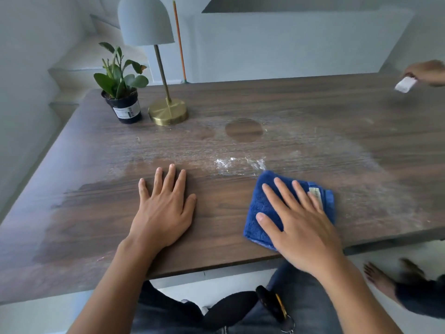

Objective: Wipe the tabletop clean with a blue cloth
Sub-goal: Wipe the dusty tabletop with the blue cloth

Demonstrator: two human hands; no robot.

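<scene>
A folded blue cloth [263,201] with a white label lies on the dark wood tabletop [216,227] near its front edge. My right hand [296,220] presses flat on top of it, fingers spread. My left hand [163,208] rests flat and bare on the wood to the left, holding nothing. White powder [240,162] is smeared over the middle and right of the table, with a small clump just beyond the cloth. The strip around my left hand looks dark and free of powder.
A potted plant [122,97] and a grey lamp with a brass base [168,113] stand at the back left. Another person's hand [428,72] holds a small white object [405,84] at the far right; that person's foot [378,278] shows below the table.
</scene>
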